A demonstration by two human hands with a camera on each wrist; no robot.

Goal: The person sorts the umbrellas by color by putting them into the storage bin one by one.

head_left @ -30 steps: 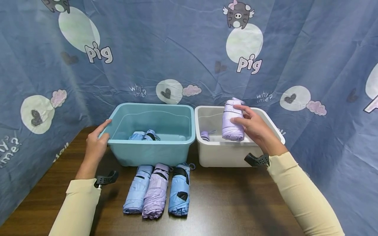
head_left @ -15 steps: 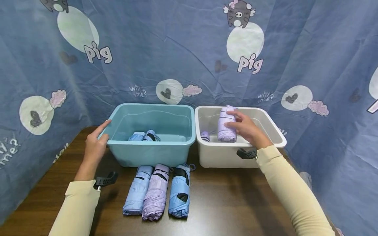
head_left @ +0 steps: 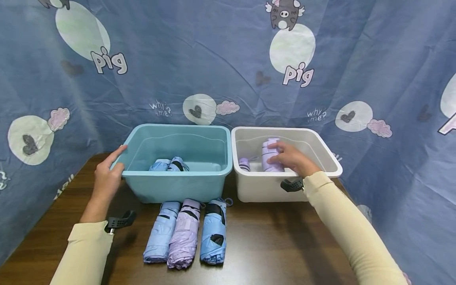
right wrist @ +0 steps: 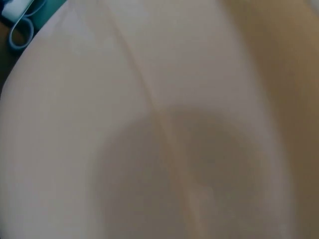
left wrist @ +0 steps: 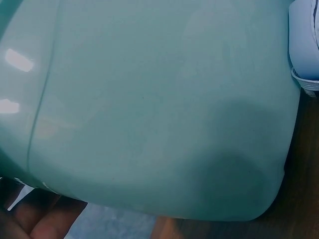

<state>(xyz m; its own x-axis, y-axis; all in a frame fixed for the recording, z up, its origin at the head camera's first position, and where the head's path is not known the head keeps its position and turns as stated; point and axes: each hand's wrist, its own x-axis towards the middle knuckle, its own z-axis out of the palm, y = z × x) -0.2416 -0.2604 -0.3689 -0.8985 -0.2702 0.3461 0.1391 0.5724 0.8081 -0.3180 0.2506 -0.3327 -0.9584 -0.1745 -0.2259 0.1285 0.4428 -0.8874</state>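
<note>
My right hand (head_left: pixel 290 158) holds a rolled lilac folding umbrella (head_left: pixel 269 160) by its side, upright and low inside the white plastic bin (head_left: pixel 274 188). A second purple umbrella (head_left: pixel 244 164) lies at the left of that bin, mostly hidden by the front wall. At the near left corner of the teal bin (head_left: pixel 174 188), my left hand (head_left: pixel 108 174) grips the rim; its fingers (left wrist: pixel 55 219) show below the bin's edge in the left wrist view. Inside the teal bin lie a light blue umbrella (head_left: pixel 160 164) and a blue one with black (head_left: pixel 177 164).
Three rolled umbrellas lie on the brown wooden table (head_left: pixel 270 245) before the teal bin: light blue (head_left: pixel 161 233), lilac (head_left: pixel 184 235) and brighter blue with black patches (head_left: pixel 213 233). A blue printed cloth (head_left: pixel 213 51) hangs close behind both bins.
My right hand has lowered the lilac umbrella from above the white bin's rim down into it, shifting slightly left. The left hand keeps its place on the teal bin; the head view has shifted slightly.
</note>
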